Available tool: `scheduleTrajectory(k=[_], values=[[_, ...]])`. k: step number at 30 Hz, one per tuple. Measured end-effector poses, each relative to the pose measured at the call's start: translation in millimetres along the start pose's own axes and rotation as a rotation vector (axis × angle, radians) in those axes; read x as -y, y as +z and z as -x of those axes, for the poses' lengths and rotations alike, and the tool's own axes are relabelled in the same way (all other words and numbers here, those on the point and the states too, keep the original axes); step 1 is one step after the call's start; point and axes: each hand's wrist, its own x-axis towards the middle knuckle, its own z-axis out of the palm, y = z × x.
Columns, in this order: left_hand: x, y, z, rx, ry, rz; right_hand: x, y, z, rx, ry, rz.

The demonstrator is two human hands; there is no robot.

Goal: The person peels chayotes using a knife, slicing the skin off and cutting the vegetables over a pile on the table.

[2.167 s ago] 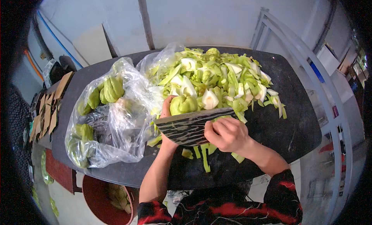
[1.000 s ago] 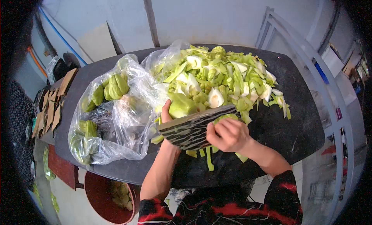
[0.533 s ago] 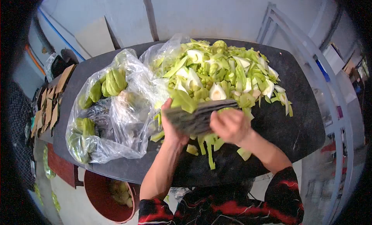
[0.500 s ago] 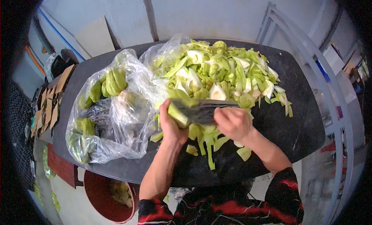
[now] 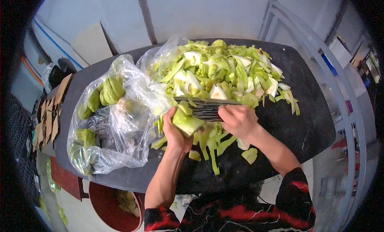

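A partly cut green chayote is in my left hand, its fingers wrapped round its left side. My right hand grips a wide cleaver with a dark, streaked blade, which lies against the top of the chayote. Behind the blade, a large heap of green peels and pale cut pieces covers the middle of the dark table. Strips of peel lie in front of the blade. Left of my left hand, a clear plastic bag holds several whole chayotes.
The dark table stands against a pale wall. A red-brown bucket with pale pieces inside is on the floor at the lower left. Cardboard pieces lie at the left, and a grey metal rail runs along the right.
The chayote has been turned in my left hand and now shows a pale cut face. The blade has gone from in front of it to its upper side. More peel lies in front.
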Motion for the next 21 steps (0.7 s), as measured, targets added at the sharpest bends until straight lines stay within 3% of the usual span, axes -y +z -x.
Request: scheduleTrajectory(k=[2,4,6,9,10,11,12,16,18,19,20,21], values=[[5.7,-11.9,-7.6,0.018,0.024,0.023,2.3,-3.3,1.0,0.042,-0.017,0.005],[3.4,-2.6,-5.7,-0.173,-0.015,0.091,17.9,-11.5,-1.5,-0.058,-0.113,-0.081],[-8.0,-5.6,0.5,0.028,-0.095,0.127,31.9,-24.8,-3.6,-0.035,-0.149,-0.099],[-3.1,-16.1,-8.6,0.079,-0.173,0.347,36.3,-32.0,-3.7,-0.014,-0.193,-0.064],[3.3,-19.1,-9.6,0.106,-0.055,0.204,24.1,-22.6,-3.9,-0.011,-0.190,-0.062],[8.5,-19.8,-7.5,0.132,0.060,0.059,5.2,-3.2,-2.2,0.047,-0.046,-0.035],[4.0,-7.1,-1.8,0.041,-0.029,-0.044,-4.7,10.0,2.7,0.098,0.103,-0.005],[5.8,0.5,-0.2,0.099,-0.020,-0.044,-13.4,3.4,5.0,0.010,0.077,-0.048],[6.6,-7.8,-4.7,0.019,-0.014,0.031,6.8,-14.3,-0.3,0.048,-0.024,-0.094],[7.8,0.9,-2.2,-0.264,0.034,0.088,16.1,-20.3,-5.1,-0.015,-0.101,-0.124],[-2.4,-10.6,0.1,0.157,-0.124,0.156,25.5,-26.4,-7.8,-0.079,-0.177,-0.153],[-8.9,-16.5,-3.2,0.210,-0.175,0.275,33.4,-33.1,-7.9,-0.032,-0.208,-0.118]])
